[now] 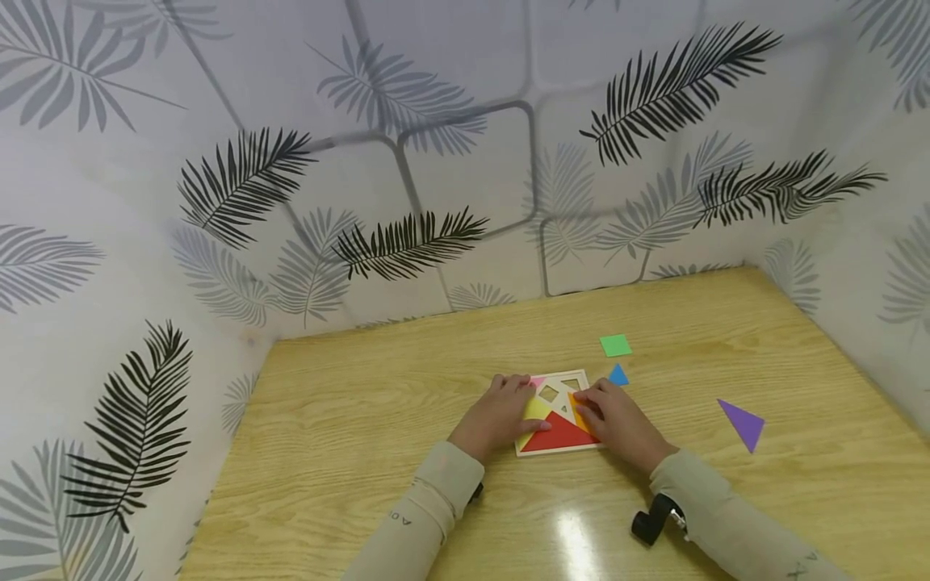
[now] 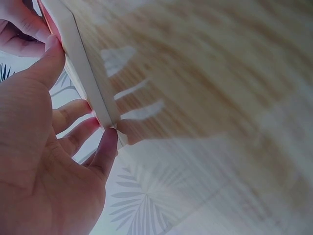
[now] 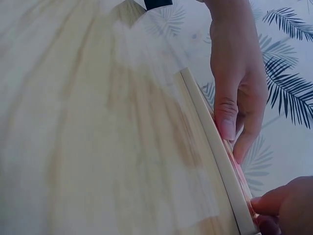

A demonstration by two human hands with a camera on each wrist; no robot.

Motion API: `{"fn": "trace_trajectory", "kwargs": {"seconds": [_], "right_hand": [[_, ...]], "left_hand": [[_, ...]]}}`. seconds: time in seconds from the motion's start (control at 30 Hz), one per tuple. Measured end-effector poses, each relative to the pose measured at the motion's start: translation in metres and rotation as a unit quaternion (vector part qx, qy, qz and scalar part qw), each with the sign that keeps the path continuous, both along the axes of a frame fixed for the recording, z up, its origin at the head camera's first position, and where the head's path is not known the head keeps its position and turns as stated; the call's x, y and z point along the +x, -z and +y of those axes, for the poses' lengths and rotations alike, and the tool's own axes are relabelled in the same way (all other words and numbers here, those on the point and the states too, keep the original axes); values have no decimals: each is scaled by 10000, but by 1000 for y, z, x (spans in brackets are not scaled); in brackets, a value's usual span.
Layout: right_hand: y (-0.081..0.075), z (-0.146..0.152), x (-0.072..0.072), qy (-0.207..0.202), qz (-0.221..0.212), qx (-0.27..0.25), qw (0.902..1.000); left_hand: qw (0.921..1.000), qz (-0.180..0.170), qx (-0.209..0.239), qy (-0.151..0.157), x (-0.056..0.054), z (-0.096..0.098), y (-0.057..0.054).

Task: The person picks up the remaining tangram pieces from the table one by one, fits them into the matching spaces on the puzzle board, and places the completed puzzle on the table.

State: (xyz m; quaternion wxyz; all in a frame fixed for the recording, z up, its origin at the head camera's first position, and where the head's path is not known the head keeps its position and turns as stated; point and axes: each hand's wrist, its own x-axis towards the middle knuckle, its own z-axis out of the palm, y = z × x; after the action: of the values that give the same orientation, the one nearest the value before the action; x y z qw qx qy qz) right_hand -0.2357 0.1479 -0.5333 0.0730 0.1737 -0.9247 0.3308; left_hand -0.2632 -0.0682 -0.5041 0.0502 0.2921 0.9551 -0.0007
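A shallow tangram board [image 1: 559,451] with a pale rim lies flat on the table between both hands. A yellow piece [image 1: 537,408], a red triangle [image 1: 559,433] and a pink piece [image 1: 538,380] sit in it. My left hand [image 1: 501,413] grips its left side, thumb over the red triangle; in the left wrist view the fingers [image 2: 103,147] reach round a corner. My right hand [image 1: 623,420] pinches an orange piece [image 1: 579,418] at the right side, partly hidden by the fingers. Cutouts show in the board's bare upper part.
Behind the board lie a green square [image 1: 616,345] and a small blue triangle [image 1: 618,375]. A purple triangle [image 1: 744,424] is farther right on the wooden table [image 1: 349,420]. Leaf-patterned fabric [image 1: 450,186] rises behind and along the sides.
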Motion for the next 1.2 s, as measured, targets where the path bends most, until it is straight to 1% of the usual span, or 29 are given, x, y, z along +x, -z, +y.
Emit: {"fn": "trace_trajectory", "kwargs": {"seconds": [0.1, 0.17, 0.23, 0.33, 0.43, 0.6, 0.7, 0.83, 1.0, 1.1, 1.2], "right_hand": [[-3, 3, 0, 57, -226, -197, 9995], [-5, 7, -1, 110, -286, -345, 9989], [-7, 12, -3, 161, -205, -433, 9987], [-11, 22, -10, 145, 94, -432, 9989], [-16, 34, -19, 99, 257, -294, 9992], [-25, 55, -34, 50, -31, -14, 10000], [-30, 65, -43, -64, -87, 162, 9998], [-31, 75, -55, -256, -34, 434, 9987], [-29, 84, -69, -524, 105, 881, 9947], [-30, 87, -78, -690, 155, 969, 9928], [-32, 90, -86, -825, 57, 969, 9919]], "left_hand": [[10000, -58, 13, -37, -1, 0, 0], [9999, -89, 28, -48, -1, 1, 0], [9999, -134, 57, -69, -2, 1, 1], [9998, -151, 91, -73, -4, 1, 1], [9998, -143, 112, -62, -4, 1, 0], [9998, -165, 105, -45, -4, 0, -2], [9998, -170, 94, -35, -3, 0, -2], [9999, -152, 65, -20, -2, 0, 1], [9997, -202, 101, -57, -1, -1, 2], [9998, -181, 101, -63, 1, -1, 0], [9999, -142, 80, -50, 1, -1, 0]]}}
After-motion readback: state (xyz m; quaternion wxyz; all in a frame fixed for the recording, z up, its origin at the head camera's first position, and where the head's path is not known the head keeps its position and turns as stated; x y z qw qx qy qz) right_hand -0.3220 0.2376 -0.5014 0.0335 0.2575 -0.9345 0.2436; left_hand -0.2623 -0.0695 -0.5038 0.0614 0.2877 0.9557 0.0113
